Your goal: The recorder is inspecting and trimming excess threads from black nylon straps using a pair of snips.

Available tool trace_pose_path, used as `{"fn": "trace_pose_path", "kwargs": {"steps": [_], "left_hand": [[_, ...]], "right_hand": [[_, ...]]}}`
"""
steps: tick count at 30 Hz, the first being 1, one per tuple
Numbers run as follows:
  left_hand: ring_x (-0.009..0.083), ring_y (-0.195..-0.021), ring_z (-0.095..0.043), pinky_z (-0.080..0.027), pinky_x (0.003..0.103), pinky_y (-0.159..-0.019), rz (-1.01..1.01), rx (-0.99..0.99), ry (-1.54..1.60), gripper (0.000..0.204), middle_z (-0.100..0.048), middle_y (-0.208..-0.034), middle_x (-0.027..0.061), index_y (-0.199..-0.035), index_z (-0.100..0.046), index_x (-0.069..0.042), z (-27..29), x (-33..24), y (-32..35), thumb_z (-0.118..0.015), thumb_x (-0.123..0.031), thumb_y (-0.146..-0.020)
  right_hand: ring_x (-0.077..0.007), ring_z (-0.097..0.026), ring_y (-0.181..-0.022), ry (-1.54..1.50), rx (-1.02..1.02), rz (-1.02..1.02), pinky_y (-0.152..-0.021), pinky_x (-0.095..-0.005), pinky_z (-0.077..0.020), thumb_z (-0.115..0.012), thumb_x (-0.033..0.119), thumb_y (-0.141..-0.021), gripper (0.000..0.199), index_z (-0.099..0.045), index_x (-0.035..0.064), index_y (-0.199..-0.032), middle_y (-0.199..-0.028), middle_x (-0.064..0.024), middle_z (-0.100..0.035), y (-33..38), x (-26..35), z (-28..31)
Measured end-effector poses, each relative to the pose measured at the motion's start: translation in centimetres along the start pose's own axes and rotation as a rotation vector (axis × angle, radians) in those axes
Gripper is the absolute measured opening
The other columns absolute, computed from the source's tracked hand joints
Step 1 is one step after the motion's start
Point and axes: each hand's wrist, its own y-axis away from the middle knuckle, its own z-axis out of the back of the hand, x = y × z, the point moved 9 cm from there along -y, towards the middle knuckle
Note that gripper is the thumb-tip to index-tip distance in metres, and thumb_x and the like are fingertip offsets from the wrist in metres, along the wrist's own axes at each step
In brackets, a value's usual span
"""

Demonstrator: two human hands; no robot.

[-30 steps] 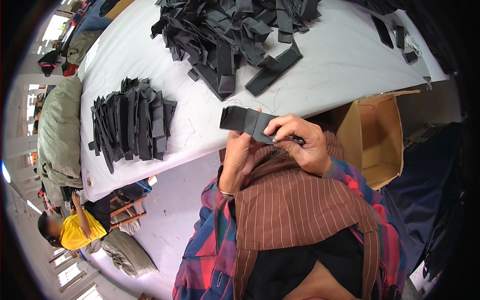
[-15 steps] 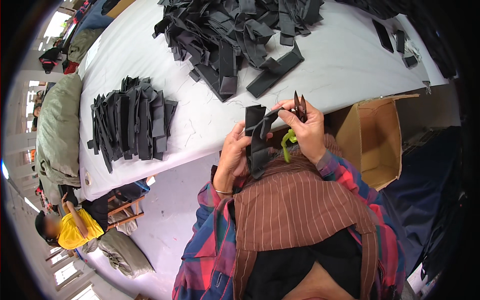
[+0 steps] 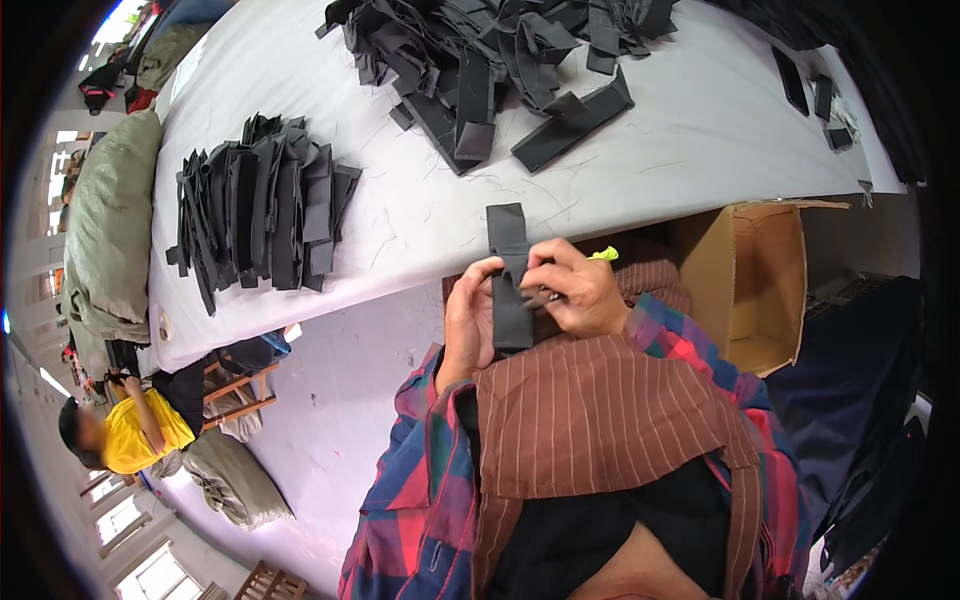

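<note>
Holding a plain-faced dark fabric strip by the near edge of the counter, the left hand grips its left side; the right hand, opposite, is curled around a blurred dark tool.

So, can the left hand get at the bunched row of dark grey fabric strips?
Probably yes: from the left hand to the row of dark grey fabric strips, the way over the white table looks unobstructed, though that hand holds a single flat dark grey fabric strip and might need freeing first.
</note>
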Motion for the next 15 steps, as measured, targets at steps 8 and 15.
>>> {"fn": "trace_pose_path", "kwargs": {"steps": [8,15], "left_hand": [[0.0095,-0.079,-0.061,-0.050,0.021,-0.071,-0.042,-0.029,-0.317,0.014,-0.064,-0.092,0.0060,-0.101,-0.057,0.000,-0.4,-0.8,0.0,-0.060,-0.005,-0.088],[0.0165,-0.078,-0.066,-0.055,0.027,-0.071,-0.110,-0.008,-0.327,0.019,-0.066,-0.094,0.0154,-0.107,-0.054,0.004,-1.4,-2.2,0.2,-0.055,-0.002,-0.089]], "right_hand": [[-0.0171,-0.059,-0.061,0.081,0.119,0.224,-0.049,-0.0281,-0.0474,-0.070,-0.001,-0.050,0.040,-0.064,0.0149,-0.087,-0.091,0.0001,-0.057,1.0,1.7,-2.0],[-0.0225,-0.062,-0.068,-0.058,0.026,-0.169,-0.061,-0.0292,-0.0487,-0.075,0.017,-0.070,0.032,-0.063,0.0101,-0.099,-0.083,-0.0062,-0.063,-1.1,0.5,2.3]]}}
